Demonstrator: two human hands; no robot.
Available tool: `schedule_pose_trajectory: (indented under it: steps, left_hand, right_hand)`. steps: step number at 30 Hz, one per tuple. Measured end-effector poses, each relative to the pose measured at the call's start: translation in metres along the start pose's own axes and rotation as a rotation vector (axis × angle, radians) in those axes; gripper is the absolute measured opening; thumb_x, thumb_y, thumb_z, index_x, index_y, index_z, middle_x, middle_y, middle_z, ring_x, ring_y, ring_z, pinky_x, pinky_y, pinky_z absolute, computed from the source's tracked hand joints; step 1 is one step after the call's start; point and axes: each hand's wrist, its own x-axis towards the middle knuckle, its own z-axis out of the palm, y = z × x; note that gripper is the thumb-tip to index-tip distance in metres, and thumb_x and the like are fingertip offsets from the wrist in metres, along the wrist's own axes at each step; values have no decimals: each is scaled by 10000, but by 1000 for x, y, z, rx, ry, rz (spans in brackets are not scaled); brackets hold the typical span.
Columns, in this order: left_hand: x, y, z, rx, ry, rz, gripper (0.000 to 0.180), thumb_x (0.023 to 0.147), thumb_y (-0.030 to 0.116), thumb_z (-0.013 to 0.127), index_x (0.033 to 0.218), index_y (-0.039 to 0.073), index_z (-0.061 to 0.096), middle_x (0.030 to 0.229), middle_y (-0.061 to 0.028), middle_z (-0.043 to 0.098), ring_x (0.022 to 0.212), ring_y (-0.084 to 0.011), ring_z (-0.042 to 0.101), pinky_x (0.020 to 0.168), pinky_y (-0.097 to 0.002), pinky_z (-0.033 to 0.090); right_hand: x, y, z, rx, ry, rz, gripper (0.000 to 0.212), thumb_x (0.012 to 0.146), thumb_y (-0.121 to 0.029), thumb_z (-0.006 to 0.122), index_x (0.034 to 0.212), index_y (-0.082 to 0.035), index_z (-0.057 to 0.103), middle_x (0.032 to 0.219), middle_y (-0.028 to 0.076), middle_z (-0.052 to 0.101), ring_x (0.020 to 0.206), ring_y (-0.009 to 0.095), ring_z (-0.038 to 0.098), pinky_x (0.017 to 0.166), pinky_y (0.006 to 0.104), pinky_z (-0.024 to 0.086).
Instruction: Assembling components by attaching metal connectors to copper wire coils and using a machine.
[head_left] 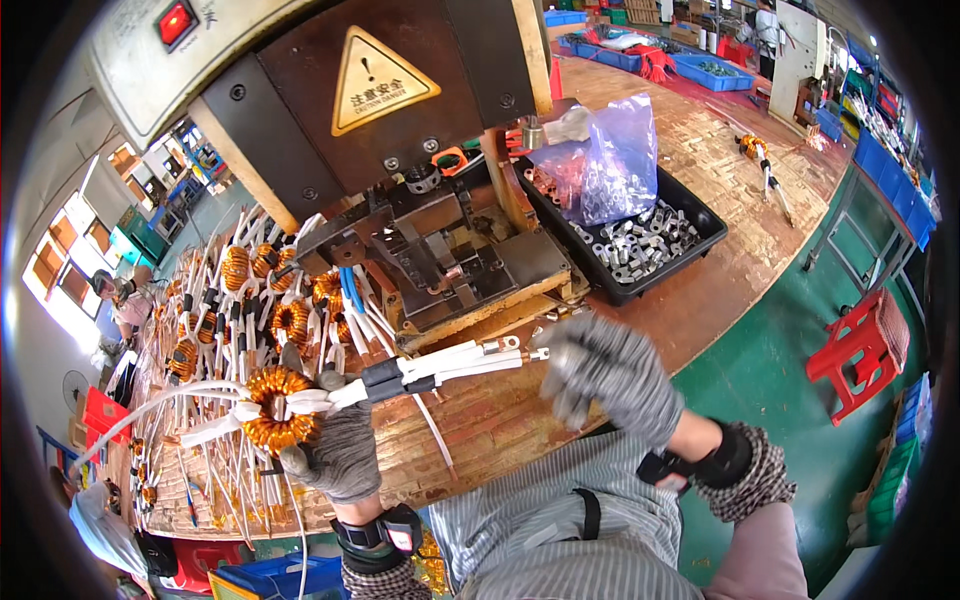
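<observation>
My left hand [343, 450], in a grey knit glove, is closed round a ring-shaped coil [262, 428] wound with orange copper wire. White leads run right from the coil through black sleeves [383, 380]. Metal cable lugs [500, 345] show at the lead ends. My right hand [615, 375], also gloved, has its fingers curled together right beside a silver lug [540, 354] at the longest lead's tip. Whether the fingers grip that lug or something else is hidden. Just beyond the leads stands a press [440, 270], with metal tooling on its bed.
A black tray [625, 292] of loose lugs, with a plastic bag [615, 165] on top, stands right of the press. Many coils [290, 322] with white leads crowd the table's left. Another coil [752, 147] lies far right. A red stool [860, 350] stands on the floor.
</observation>
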Motion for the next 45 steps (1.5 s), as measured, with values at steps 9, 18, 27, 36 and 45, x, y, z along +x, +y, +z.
schedule_pose_trajectory:
  steps: [9,18,27,36,45]
  left_hand:
    - [13,-11,18,77,191,-68,828,684,453,720,1351,143,341,1196,-6,526,1118,-243,484,996,-481,329]
    - [18,-10,-18,297,316,-106,703,741,515,623,1263,90,422,1221,-171,497,1113,-300,472,958,-418,354]
    - [31,-14,-19,243,376,-172,659,742,447,658,1239,70,447,1133,-128,560,998,-252,541,871,-364,421]
    - [36,-18,-33,291,233,-219,645,764,393,655,1254,38,431,1177,-130,545,1022,-240,542,850,-357,443]
    - [34,-27,-51,324,313,-150,606,780,323,641,1258,21,423,1223,-182,511,1088,-285,514,926,-409,417]
  right_hand:
    - [47,-13,-22,-151,-240,131,221,874,-173,585,1027,-13,581,791,55,610,692,110,612,564,222,535]
    - [53,-11,-12,-341,-146,-135,174,836,-52,594,1005,-10,610,742,26,616,636,66,571,586,216,490]
    - [83,9,-19,-300,-90,-294,172,834,-85,620,995,-28,639,793,37,639,664,76,585,590,215,495]
    - [103,7,-14,-78,-11,-112,130,813,-23,621,942,-15,636,760,31,618,635,79,566,554,218,485]
    - [120,20,-13,-686,163,-554,97,812,-41,618,905,-22,635,768,33,625,633,89,561,561,225,478]
